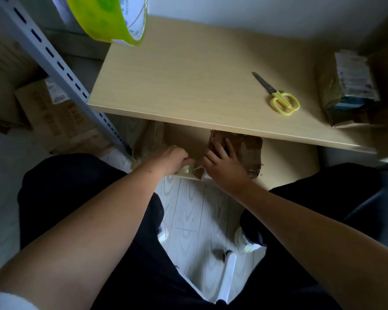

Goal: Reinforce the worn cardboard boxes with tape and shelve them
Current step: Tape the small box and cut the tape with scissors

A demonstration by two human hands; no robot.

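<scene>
A worn brown cardboard box [249, 151] sits low on the floor, half hidden under the front edge of the wooden table [188, 81]. My left hand [175, 158] grips the box's near taped edge, fingers curled over it. My right hand [222, 159] lies flat on a crumpled flap of the box, fingers spread. A yellow-green tape roll [108, 16] hangs close to the camera at the top left. Yellow-handled scissors [278, 97] lie on the table to the right.
A taped, labelled parcel [345, 88] stands at the table's right end. A grey slotted shelf post [54, 63] runs diagonally on the left, with printed cardboard boxes [52, 113] behind it. My dark-trousered knees flank a strip of pale wood floor [188, 209].
</scene>
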